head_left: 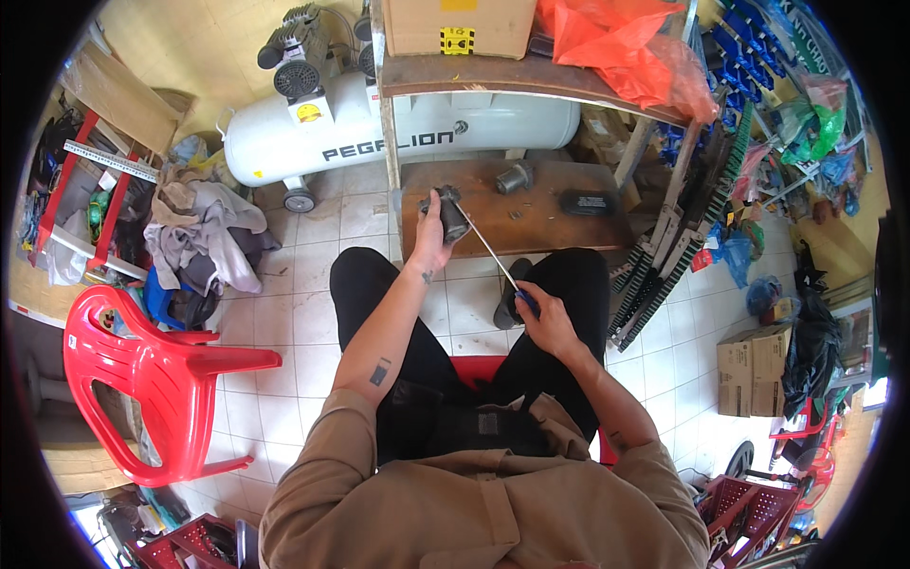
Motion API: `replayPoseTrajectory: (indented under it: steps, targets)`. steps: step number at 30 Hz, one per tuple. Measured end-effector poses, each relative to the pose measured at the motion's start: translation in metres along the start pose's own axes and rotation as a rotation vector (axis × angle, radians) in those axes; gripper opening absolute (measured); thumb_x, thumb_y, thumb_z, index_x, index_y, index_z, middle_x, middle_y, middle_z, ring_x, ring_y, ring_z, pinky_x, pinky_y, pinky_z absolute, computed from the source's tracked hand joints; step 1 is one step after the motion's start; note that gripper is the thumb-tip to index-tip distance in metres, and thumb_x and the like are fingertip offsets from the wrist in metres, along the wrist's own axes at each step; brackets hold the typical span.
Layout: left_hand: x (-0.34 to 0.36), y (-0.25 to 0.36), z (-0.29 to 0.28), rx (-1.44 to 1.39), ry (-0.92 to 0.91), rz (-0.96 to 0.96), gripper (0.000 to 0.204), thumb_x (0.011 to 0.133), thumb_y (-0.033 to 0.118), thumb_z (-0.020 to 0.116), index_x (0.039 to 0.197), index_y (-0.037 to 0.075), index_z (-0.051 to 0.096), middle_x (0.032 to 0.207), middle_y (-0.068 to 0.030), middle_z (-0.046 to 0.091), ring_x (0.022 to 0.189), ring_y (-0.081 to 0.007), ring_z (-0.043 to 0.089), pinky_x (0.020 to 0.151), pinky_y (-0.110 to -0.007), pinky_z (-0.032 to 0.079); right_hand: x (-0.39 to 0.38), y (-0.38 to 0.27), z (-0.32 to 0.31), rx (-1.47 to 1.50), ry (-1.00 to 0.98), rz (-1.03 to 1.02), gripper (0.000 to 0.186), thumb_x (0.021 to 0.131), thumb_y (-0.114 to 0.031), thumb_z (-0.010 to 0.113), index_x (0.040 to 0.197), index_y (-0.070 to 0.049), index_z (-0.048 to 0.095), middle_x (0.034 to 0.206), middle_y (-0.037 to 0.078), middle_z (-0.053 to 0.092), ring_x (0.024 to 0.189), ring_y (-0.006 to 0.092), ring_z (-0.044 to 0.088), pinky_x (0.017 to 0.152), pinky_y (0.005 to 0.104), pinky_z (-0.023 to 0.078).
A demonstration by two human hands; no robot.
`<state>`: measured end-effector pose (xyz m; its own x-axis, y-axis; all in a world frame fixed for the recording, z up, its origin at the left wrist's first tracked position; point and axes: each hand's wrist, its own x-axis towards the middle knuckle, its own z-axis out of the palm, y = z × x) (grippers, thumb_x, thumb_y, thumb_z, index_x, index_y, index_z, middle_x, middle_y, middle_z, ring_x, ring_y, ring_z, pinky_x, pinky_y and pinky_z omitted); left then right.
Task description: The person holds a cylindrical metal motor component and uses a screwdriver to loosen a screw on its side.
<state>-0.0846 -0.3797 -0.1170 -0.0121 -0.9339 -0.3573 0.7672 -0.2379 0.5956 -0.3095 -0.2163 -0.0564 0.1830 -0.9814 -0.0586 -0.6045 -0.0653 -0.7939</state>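
Observation:
My left hand [431, 239] grips a dark grey, roughly cylindrical metal part [455, 224] over the near edge of a low brown wooden table [427, 218]. In my right hand [552, 327] is a long screwdriver [490, 251] with a blue handle. Its thin shaft slants up and left, and the tip reaches the top end of the metal part; whether it sits in a screw is too small to tell. Farther back on the table lies a similar grey metal part [514, 176]. A flat black object [589, 202] rests to its right.
A white air compressor tank [275, 142] stands behind the table. Above it is a wooden shelf [455, 74] with a cardboard box and orange plastic bag. A red plastic chair [199, 365] stands left, near piled cloths [204, 228]. Long metal rails [668, 256] lean right, before cardboard boxes [754, 370].

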Motion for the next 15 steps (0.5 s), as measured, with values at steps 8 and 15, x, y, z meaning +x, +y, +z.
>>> replayPoseTrajectory:
  steps: [8,15]
  targets:
    - [-0.0051,-0.0004,0.0030,-0.019,-0.083,-0.023,0.041,0.098,0.044,0.061,0.117,0.010,0.050,0.097,-0.0094,0.061,0.085,-0.0262,0.066,0.079,-0.045,0.059,0.0001,0.0043,0.0069,-0.070,0.081,-0.116,0.033,0.096,-0.018,0.060,0.125,-0.003,0.059,0.108,0.025,0.067,0.100,0.0436,0.064,0.088,0.0446,0.051]
    - [-0.0012,-0.0031,0.0006,-0.037,-0.074,-0.045,0.040,0.097,0.045,0.062,0.113,0.009,0.057,0.096,-0.0088,0.062,0.086,-0.0249,0.065,0.082,-0.043,0.057,0.0004,0.0045,0.0069,-0.071,0.093,-0.106,0.032,0.096,-0.017,0.060,0.125,-0.003,0.059,0.107,0.025,0.067,0.100,0.0438,0.064,0.087,0.0447,0.051]
